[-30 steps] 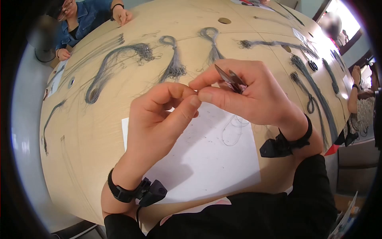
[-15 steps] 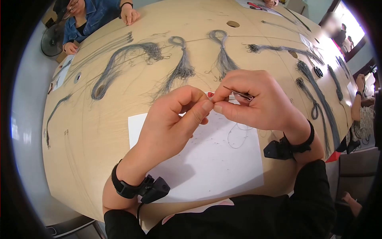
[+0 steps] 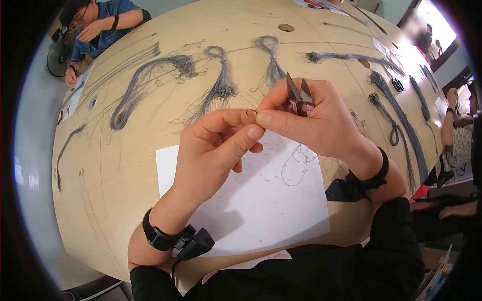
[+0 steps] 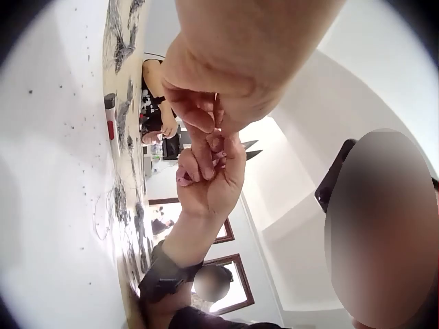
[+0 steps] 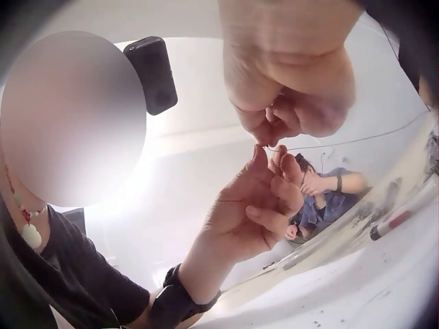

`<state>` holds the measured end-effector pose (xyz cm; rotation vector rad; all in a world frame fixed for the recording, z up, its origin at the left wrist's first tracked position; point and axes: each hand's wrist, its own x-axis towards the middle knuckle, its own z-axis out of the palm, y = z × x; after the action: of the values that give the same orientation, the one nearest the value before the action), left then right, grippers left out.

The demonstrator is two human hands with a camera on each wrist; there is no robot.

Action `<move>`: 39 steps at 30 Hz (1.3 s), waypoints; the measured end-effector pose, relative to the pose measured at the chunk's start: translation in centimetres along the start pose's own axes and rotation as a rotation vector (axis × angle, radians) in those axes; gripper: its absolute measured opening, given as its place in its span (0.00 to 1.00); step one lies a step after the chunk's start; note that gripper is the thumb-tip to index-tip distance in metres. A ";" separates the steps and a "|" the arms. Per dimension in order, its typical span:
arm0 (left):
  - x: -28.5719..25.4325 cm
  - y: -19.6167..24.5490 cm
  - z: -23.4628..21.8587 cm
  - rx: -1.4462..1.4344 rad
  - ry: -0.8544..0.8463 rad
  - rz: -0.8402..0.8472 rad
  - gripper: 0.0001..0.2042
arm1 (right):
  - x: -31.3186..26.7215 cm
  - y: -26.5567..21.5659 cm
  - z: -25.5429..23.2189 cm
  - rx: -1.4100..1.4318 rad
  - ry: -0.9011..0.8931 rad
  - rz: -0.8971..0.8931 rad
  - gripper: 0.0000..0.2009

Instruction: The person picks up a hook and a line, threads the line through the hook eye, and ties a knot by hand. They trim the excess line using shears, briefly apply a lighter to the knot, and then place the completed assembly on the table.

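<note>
In the head view my right hand (image 3: 316, 113) pinches a small dark fish hook (image 3: 251, 111) between thumb and forefinger. The same hand keeps a pair of scissors (image 3: 299, 103) against its palm, the blades spread in a V and pointing up. My left hand (image 3: 211, 150) meets it from the left, fingers curled, with the forefinger right under the hook's bend and the thumb tip just below. Whether the left fingertips pinch anything, I cannot tell. In the right wrist view a thin line (image 5: 357, 140) runs off to the right from the meeting fingertips.
A white paper (image 3: 261, 200) strewn with dark specks lies below my hands, with a loop of line (image 3: 293, 170) over it. Bundles of hooked line (image 3: 221, 80) lie across the table (image 3: 100, 200). A red-and-black marker (image 5: 391, 225) lies beyond the paper. Another person (image 3: 103, 30) sits across.
The hook's bend has come into sight above my left forefinger. The scissors in my right hand have turned from flat to upright. The person across has raised a hand from the table towards the face.
</note>
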<state>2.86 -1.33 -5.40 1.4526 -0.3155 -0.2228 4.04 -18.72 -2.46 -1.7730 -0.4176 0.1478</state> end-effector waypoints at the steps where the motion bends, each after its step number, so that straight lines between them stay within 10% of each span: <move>1: 0.0 0.0 0.0 -0.015 -0.001 -0.034 0.08 | 0.0 0.1 0.1 0.027 0.011 -0.026 0.07; 11: -0.1 0.0 -0.2 -0.063 0.046 0.037 0.06 | -0.3 -0.2 0.2 -0.065 -0.025 0.000 0.05; 19: 0.0 0.6 -0.4 -0.103 -0.007 -0.089 0.04 | 0.2 1.8 0.2 -0.516 0.008 -0.706 0.08; 39: 0.1 0.6 -0.5 -0.223 -0.067 -0.223 0.05 | 0.4 2.1 -0.1 -0.392 -0.088 -0.570 0.05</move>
<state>3.10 -0.78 -4.84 1.2598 -0.1757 -0.4735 4.86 -19.05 -4.39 -1.9553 -1.0527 -0.2792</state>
